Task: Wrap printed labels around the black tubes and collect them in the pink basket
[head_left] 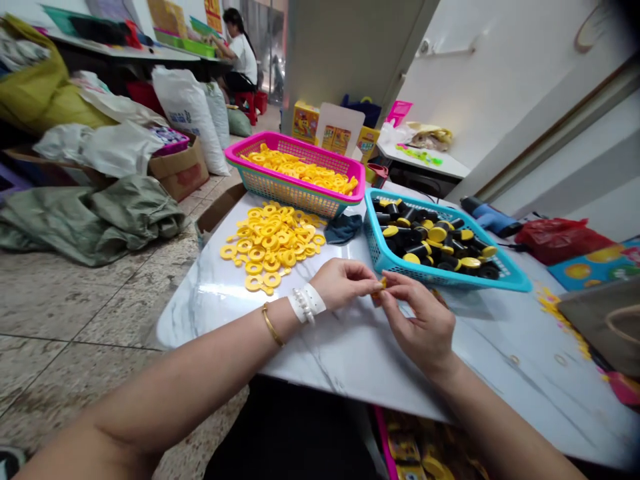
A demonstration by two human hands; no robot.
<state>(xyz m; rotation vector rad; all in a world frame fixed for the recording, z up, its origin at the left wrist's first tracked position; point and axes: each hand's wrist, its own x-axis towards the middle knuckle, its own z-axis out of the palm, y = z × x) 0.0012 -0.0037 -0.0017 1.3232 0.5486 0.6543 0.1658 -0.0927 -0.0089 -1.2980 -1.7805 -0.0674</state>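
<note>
My left hand (pixel 343 283) and my right hand (pixel 420 320) meet over the white marble table (pixel 320 347), fingers pinched together on a small yellow plastic piece (pixel 382 285). The left wrist wears a white bead bracelet and a gold bangle. A loose pile of yellow rings (pixel 270 243) lies on the table to the left of my hands. Just behind my hands stands a blue basket (pixel 500 279) holding several black parts with yellow caps. A pink-rimmed basket (pixel 295 190) full of yellow rings stands farther back.
A dark cloth (pixel 343 228) lies between the baskets. A blue tool (pixel 487 217) and a red bag (pixel 560 239) sit at the right. Sacks, boxes and cloth cover the floor at the left. A person (pixel 240 53) sits at a far table.
</note>
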